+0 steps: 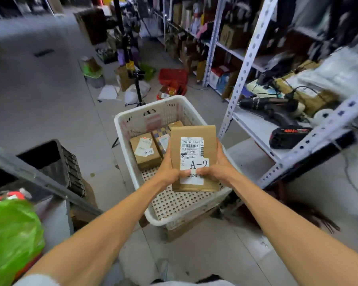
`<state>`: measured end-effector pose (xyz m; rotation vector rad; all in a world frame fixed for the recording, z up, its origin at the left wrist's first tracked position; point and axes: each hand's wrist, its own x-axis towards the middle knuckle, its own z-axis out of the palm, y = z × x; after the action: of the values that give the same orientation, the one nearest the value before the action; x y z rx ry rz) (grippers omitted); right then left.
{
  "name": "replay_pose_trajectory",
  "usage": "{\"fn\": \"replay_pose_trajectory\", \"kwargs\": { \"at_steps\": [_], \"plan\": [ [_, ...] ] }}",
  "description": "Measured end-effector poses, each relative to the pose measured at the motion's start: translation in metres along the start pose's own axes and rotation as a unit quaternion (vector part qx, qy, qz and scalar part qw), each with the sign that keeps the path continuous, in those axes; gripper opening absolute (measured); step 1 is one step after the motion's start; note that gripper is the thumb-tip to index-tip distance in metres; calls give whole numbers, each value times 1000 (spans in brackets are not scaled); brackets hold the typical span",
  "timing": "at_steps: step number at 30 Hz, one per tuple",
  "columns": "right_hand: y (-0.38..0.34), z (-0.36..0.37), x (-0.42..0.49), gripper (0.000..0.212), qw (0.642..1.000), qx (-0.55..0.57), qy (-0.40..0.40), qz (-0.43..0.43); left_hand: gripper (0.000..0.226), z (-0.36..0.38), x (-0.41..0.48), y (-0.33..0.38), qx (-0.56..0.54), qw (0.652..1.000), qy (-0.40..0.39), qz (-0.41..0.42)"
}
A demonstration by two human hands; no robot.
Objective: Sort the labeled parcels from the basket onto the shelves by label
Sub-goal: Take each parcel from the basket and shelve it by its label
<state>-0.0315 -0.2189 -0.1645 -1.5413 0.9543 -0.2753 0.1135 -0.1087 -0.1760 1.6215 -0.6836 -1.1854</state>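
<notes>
A brown cardboard parcel [194,149] with a white shipping label marked "A-2" is held above the white perforated basket [163,211]. My left hand [170,172] grips its left edge and my right hand [216,168] its right edge, with both thumbs on the label. Inside the basket, at the far side, lies a smaller brown parcel [145,153] labeled "A-1", a checkered parcel [160,139] beside it, and a further brown one partly hidden behind the held parcel. The white metal shelf rack [254,129] stands to the right.
On the rack's shelf lie a black drill [267,104], a black battery pack [287,137] and bagged goods. A dark crate [54,162] and a green bag [10,234] sit at the left. A tripod [137,85], red crates [173,78] and loose packages clutter the floor beyond the basket.
</notes>
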Motion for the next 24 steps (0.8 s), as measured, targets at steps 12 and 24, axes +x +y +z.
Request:
{"fn": "replay_pose_trajectory", "kwargs": {
  "at_steps": [12,24],
  "plan": [
    [47,-85,-155,132,984,71,164,-14,123,127,-56,19,95,983,-148,57],
    [107,-220,-336,119,910,125,395,18,125,351,-105,61,134,902,-384,144]
  ]
}}
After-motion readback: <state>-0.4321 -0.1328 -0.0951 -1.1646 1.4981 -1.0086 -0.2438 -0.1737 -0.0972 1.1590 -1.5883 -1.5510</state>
